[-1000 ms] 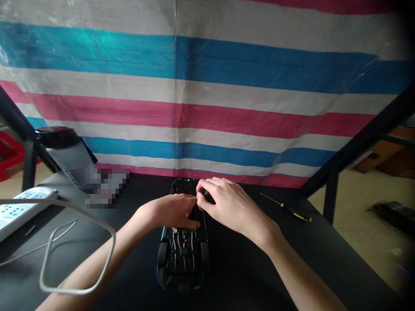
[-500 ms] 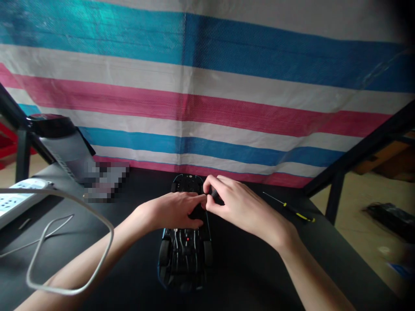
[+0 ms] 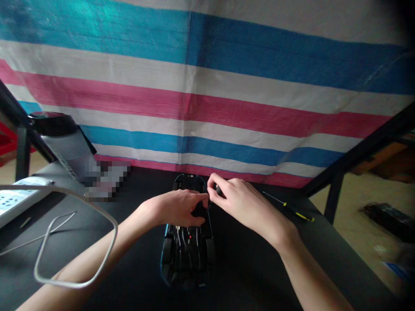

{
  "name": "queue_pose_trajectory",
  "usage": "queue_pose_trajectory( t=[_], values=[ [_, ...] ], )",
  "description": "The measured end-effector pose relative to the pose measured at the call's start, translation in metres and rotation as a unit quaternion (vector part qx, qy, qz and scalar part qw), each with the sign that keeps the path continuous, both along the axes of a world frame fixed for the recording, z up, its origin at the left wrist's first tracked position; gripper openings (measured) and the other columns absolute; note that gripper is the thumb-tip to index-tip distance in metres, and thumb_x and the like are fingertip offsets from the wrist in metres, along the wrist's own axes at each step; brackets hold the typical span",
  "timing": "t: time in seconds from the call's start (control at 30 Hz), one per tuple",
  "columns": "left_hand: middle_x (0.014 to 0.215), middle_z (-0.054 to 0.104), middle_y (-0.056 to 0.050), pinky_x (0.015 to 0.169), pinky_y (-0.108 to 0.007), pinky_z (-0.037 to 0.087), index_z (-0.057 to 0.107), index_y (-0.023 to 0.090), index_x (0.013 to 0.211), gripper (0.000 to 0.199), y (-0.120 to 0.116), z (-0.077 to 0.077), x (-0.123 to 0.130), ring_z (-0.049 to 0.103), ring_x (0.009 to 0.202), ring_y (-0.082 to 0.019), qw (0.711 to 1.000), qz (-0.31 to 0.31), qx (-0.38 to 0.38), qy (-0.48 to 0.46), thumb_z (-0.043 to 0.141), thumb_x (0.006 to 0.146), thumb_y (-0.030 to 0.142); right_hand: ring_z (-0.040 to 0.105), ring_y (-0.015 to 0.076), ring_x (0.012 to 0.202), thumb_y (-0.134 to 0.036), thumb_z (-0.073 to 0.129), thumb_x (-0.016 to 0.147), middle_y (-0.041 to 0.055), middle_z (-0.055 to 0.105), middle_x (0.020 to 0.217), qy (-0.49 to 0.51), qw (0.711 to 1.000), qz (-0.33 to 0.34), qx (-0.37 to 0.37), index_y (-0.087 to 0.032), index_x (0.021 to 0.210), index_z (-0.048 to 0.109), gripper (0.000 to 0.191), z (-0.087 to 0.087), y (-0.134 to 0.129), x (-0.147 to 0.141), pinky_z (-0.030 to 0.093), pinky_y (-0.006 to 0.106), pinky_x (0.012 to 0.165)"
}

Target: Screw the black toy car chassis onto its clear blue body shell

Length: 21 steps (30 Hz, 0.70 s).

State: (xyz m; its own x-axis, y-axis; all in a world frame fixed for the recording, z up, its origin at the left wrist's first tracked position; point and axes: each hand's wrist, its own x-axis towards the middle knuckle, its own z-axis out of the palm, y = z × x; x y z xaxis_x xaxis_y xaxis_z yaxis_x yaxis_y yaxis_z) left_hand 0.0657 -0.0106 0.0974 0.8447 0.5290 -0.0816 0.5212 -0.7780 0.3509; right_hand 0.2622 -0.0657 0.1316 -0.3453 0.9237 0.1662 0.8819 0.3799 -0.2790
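Observation:
A toy car (image 3: 188, 255) lies upside down on the black table, with its dark underside and wheels facing up. Across the middle of it is my left hand (image 3: 181, 207), thumb and fingers curved over the car and hiding part of the underside. At the car's right side, my right hand (image 3: 235, 194) is closed in a pinch. A small dark ribbed piece (image 3: 218, 190) shows between its thumb and curled fingers; whether it is loose or joined to the car is hidden. My two hands nearly meet at the fingertips.
A screwdriver (image 3: 296, 211) with a black and yellow handle lies at right. At left are a white power strip (image 3: 22, 196), a looped white cable (image 3: 76, 285) and a grey bottle (image 3: 69, 151) with a dark lid. Striped sheeting (image 3: 194, 108) hangs behind the table (image 3: 253, 272).
My right hand has shifted slightly right, its pinch a little farther from my left fingertips. The car and my left hand sit slightly more to the right in view.

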Motion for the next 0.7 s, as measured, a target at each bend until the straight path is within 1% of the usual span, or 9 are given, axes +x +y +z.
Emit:
queue_pose_trajectory(
  t=[0.1,0.13,0.2,0.27,0.33,0.4,0.47,0.57,0.7],
  values=[
    [0.091,0.07,-0.003,0.061,-0.029,0.042,0.064,0.02,0.107,0.027,-0.0004,-0.0022,-0.0001,0.066,0.073,-0.02,1.0,0.0,0.012,-0.003,0.066,0.088,0.039,0.069,0.018,0.075,-0.026,0.056,0.099,-0.0007,0.071,0.085,0.027,0.999,0.028,-0.019,-0.026,0.113,0.056,0.014,0.0024,-0.0017,-0.0017,0.039,0.028,0.065],
    [0.09,0.07,-0.003,0.061,-0.029,0.042,0.064,0.02,0.107,0.027,-0.0002,-0.003,-0.0003,0.066,0.074,-0.02,1.0,0.002,0.015,-0.001,0.066,0.088,0.04,0.069,0.0186,0.077,-0.029,0.054,0.1,-0.0005,0.071,0.086,0.025,0.999,0.025,-0.014,-0.026,0.113,0.057,0.013,0.003,-0.0021,-0.0023,0.039,0.028,0.066],
    [0.09,0.07,-0.003,0.062,-0.029,0.042,0.064,0.021,0.11,0.03,0.0003,-0.0043,-0.0006,0.067,0.075,-0.021,1.0,0.005,0.014,0.0,0.065,0.088,0.042,0.069,0.0194,0.073,-0.034,0.047,0.105,-0.001,0.069,0.078,0.004,1.0,0.009,0.0,-0.026,0.107,0.059,0.015,0.0034,-0.0023,-0.0029,0.038,0.029,0.064],
    [0.091,0.069,-0.003,0.061,-0.029,0.041,0.063,0.022,0.112,0.031,0.0008,-0.0044,-0.0008,0.067,0.075,-0.021,1.0,0.009,0.008,-0.004,0.067,0.087,0.041,0.069,0.019,0.073,-0.031,0.045,0.106,-0.0012,0.068,0.077,-0.001,1.0,0.018,0.006,-0.026,0.104,0.06,0.016,0.0032,-0.0018,-0.0025,0.04,0.029,0.065],
    [0.091,0.069,-0.002,0.061,-0.028,0.042,0.063,0.022,0.11,0.029,0.0014,-0.003,-0.0007,0.066,0.075,-0.02,1.0,0.004,-0.005,-0.011,0.068,0.086,0.037,0.069,0.0186,0.086,-0.021,0.052,0.101,0.0002,0.07,0.091,0.018,0.998,0.05,0.018,-0.026,0.106,0.061,0.011,0.0025,-0.001,-0.0016,0.044,0.029,0.075],
    [0.092,0.069,-0.002,0.063,-0.027,0.043,0.063,0.021,0.108,0.026,0.002,-0.0006,-0.0005,0.066,0.075,-0.019,1.0,-0.003,-0.02,-0.015,0.069,0.086,0.034,0.067,0.0189,0.099,-0.016,0.056,0.097,0.0016,0.07,0.104,0.027,0.996,0.068,0.041,-0.026,0.11,0.061,0.017,0.0015,-0.0003,-0.0009,0.045,0.03,0.084],
    [0.093,0.069,-0.002,0.065,-0.027,0.043,0.063,0.021,0.11,0.028,0.0026,0.0019,-0.0001,0.066,0.077,-0.018,0.999,-0.007,-0.034,-0.011,0.068,0.087,0.034,0.068,0.0198,0.094,-0.02,0.052,0.1,0.0019,0.07,0.099,0.002,0.997,0.05,0.054,-0.025,0.109,0.061,0.013,0.0001,0.0,-0.0008,0.045,0.031,0.079],
    [0.093,0.069,-0.003,0.066,-0.027,0.044,0.064,0.021,0.113,0.03,0.003,0.004,0.0007,0.066,0.078,-0.019,0.999,-0.001,-0.043,-0.003,0.069,0.087,0.035,0.068,0.0198,0.075,-0.025,0.045,0.105,0.0009,0.068,0.083,-0.036,0.998,0.02,0.05,-0.023,0.109,0.057,0.014,-0.0018,-0.001,-0.0015,0.041,0.031,0.066],
    [0.092,0.07,-0.003,0.065,-0.027,0.042,0.064,0.021,0.104,0.024,0.0027,0.0027,0.0011,0.066,0.077,-0.019,0.999,0.004,-0.039,-0.005,0.07,0.086,0.034,0.068,0.0195,0.079,-0.022,0.055,0.098,0.0011,0.067,0.089,-0.003,0.998,0.028,0.054,-0.022,0.112,0.051,0.014,-0.0016,-0.0047,-0.0022,0.041,0.031,0.07]
  ],
)
